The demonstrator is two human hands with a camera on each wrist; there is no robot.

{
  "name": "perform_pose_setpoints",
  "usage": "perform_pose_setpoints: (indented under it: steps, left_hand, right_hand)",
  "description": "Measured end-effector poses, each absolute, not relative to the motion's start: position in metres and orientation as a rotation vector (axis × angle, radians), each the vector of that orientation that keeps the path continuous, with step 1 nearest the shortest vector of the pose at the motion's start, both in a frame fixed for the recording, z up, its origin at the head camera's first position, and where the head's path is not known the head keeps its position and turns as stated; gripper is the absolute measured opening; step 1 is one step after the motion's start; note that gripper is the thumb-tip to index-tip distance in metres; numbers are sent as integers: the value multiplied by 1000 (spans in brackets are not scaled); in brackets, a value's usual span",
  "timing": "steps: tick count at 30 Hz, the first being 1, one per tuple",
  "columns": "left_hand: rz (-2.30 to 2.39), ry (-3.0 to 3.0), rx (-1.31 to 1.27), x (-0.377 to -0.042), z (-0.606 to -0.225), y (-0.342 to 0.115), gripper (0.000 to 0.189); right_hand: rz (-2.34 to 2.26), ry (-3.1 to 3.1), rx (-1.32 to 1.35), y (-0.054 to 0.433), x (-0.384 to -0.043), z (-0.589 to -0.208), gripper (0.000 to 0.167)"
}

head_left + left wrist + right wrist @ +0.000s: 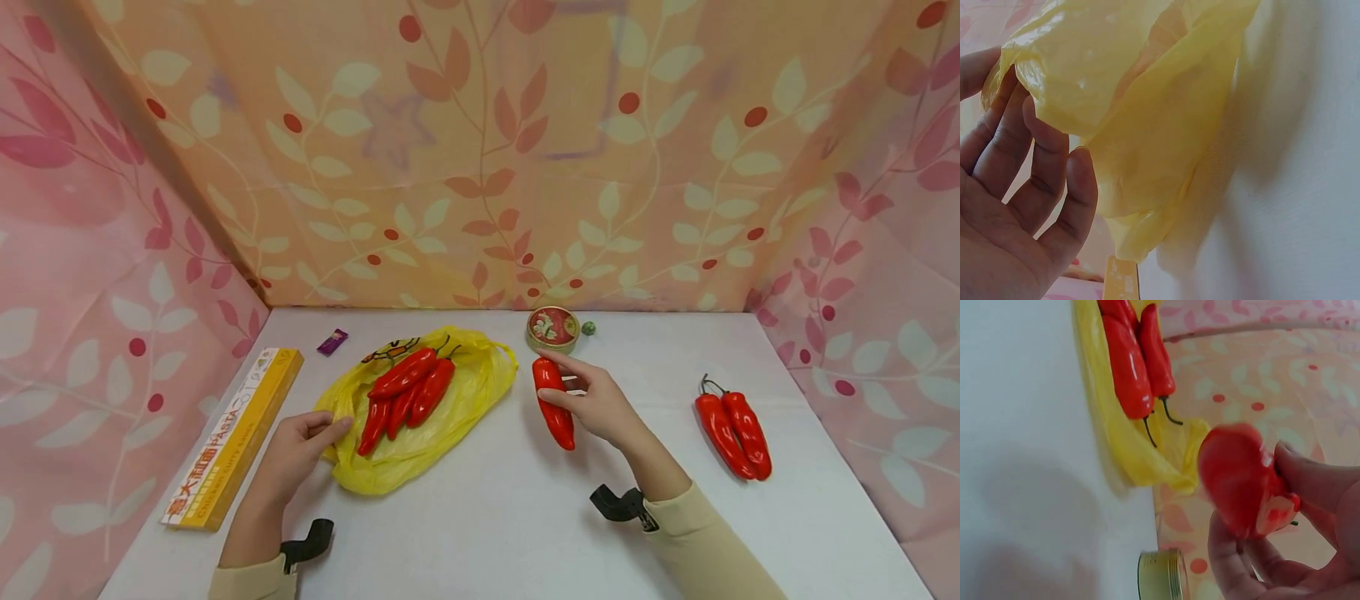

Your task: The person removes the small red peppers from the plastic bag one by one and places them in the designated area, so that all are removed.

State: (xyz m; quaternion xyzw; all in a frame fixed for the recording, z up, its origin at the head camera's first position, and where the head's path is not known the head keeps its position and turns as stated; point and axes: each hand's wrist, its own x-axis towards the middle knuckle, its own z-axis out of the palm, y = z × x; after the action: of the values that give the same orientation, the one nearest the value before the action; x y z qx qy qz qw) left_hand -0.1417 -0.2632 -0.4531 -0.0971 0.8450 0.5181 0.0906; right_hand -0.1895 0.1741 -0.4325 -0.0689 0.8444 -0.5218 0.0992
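My left hand (294, 454) pinches the left edge of a yellow plastic bag (467, 400) between thumb and fingers; the left wrist view shows the thin bag (1160, 125) lifted at that edge. Several glossy red chili peppers (431, 392) with dark stems lie in a heap on the bag. To the right of the bag, my right hand (597, 404) holds one red chili pepper (557, 417) above the table, its tip pointing toward me. In the right wrist view this pepper (1235, 475) is gripped between thumb and fingers, apart from the bag.
Two more red chili peppers (731, 435) lie at the right. Behind my right hand stand a round tin (552, 327) and a small green ball (588, 328). A yellow pasta box (232, 442) and a purple packet (332, 342) lie left. Patterned cloth walls surround the white table.
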Motion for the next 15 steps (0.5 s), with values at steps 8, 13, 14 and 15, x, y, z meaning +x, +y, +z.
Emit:
perform_pose_setpoints:
  steps: [8,13,14,15]
  left_hand:
    - [1536,2514,-302,-141,-451,-263,50]
    - [1538,2517,-284,-141,-451,-262,49]
    - [1541,2518,-281,-141,-451,-262,49]
    - [1544,2520,-278,-141,-452,-262,49]
  right_hand:
    - [-1505,2549,-149,206,-182,-436,68]
    - [-1500,2604,-193,227,-178,-441,67]
    - [-1501,2613,-195,231,-177,-441,68]
    - [-1502,2620,-183,234,-176,-441,71]
